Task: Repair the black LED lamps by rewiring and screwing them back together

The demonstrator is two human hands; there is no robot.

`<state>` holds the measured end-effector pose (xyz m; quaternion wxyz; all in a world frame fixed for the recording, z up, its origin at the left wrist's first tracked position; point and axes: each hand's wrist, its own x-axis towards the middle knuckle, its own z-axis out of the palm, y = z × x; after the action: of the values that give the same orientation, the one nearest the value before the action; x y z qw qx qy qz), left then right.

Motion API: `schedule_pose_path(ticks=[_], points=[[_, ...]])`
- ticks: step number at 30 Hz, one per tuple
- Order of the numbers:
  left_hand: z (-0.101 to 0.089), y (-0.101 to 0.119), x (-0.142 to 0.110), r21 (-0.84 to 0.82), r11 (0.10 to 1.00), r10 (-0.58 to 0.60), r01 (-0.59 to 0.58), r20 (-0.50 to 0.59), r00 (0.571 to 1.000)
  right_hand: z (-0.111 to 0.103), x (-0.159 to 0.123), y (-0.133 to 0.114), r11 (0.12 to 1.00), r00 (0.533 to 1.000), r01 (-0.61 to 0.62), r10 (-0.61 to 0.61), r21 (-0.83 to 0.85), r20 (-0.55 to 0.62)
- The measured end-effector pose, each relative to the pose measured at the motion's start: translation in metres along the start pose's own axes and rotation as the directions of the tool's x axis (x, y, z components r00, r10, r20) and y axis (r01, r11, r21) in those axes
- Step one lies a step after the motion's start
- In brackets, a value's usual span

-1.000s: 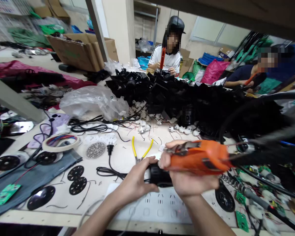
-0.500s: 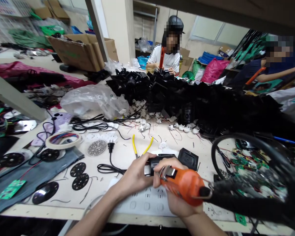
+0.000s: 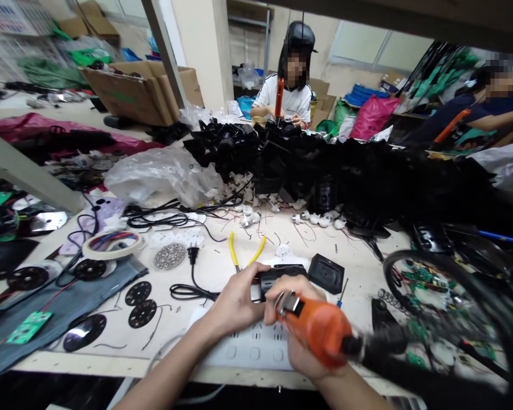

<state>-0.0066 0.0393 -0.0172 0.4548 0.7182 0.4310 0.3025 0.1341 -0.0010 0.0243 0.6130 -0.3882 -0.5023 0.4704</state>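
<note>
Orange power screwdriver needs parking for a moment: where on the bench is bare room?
Bare top lies between the yellow-handled pliers and the square black cover, and left of the black plug cord. Crowded: black housings pile behind, circuit boards right.

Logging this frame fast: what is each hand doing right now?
Left hand: closed on a small black part.
Right hand: closed on an orange power screwdriver.

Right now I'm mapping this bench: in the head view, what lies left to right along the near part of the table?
Green circuit board → black perforated discs → left hand → orange electric screwdriver in the right hand → black cable loop.
</note>
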Motion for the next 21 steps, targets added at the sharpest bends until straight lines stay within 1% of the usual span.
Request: schedule_pose_path(ticks=[3,4,6,9,10,11,14,15,16,17,18,19,20,21], points=[[0.002,-0.001,-0.001,0.024,0.999,-0.031,0.031,-0.003,1.0,0.008,0.014,-0.007,0.969,0.999,0.026,-0.035,0.244,0.034],[0.003,-0.001,-0.002,0.037,0.998,-0.042,0.042,-0.01,0.999,0.011,0.019,-0.01,0.954,0.998,0.022,-0.039,0.297,0.051],[0.006,0.0,-0.003,0.068,0.997,-0.023,0.025,-0.033,0.999,0.015,0.023,-0.013,0.948,0.998,0.013,-0.03,0.319,0.047],[0.009,0.002,-0.004,0.113,0.992,0.069,-0.06,-0.072,0.995,0.015,0.016,-0.016,0.961,0.996,0.06,-0.039,0.272,-0.08],[0.011,0.003,-0.004,0.127,0.989,0.085,-0.074,-0.081,0.993,0.011,0.012,-0.018,0.964,0.995,0.058,-0.034,0.259,-0.096],[0.012,0.003,-0.004,0.14,0.988,0.082,-0.07,-0.086,0.993,0.007,0.009,-0.021,0.966,0.996,0.043,-0.021,0.257,-0.088],[0.014,0.003,-0.004,0.174,0.984,-0.015,0.032,-0.1,0.995,-0.015,0.01,-0.036,0.966,1.0,0.0,0.007,0.258,-0.023],[0.014,0.003,-0.004,0.184,0.98,-0.052,0.072,-0.108,0.993,-0.024,0.015,-0.041,0.971,0.998,0.036,-0.024,0.237,-0.054],[0.014,0.002,-0.005,0.193,0.976,-0.08,0.101,-0.114,0.99,-0.034,0.021,-0.044,0.976,0.99,0.092,-0.069,0.196,-0.122],[0.013,0.001,-0.005,0.199,0.973,-0.096,0.118,-0.116,0.989,-0.044,0.029,-0.046,0.98,0.969,0.149,-0.119,0.129,-0.215],[0.012,0.0,-0.006,0.206,0.971,-0.101,0.121,-0.107,0.989,-0.054,0.037,-0.045,0.98,0.925,0.197,-0.178,0.023,-0.336],[0.011,-0.002,-0.007,0.211,0.971,-0.097,0.114,-0.089,0.991,-0.065,0.045,-0.041,0.967,0.858,0.226,-0.256,-0.12,-0.446],[0.01,-0.004,-0.008,0.214,0.971,-0.092,0.105,-0.069,0.993,-0.076,0.052,-0.037,0.94,0.799,0.186,-0.313,-0.285,-0.513],[0.01,-0.006,-0.009,0.214,0.972,-0.088,0.097,-0.053,0.995,-0.089,0.058,-0.031,0.89,0.758,0.1,-0.358,-0.445,-0.545]])
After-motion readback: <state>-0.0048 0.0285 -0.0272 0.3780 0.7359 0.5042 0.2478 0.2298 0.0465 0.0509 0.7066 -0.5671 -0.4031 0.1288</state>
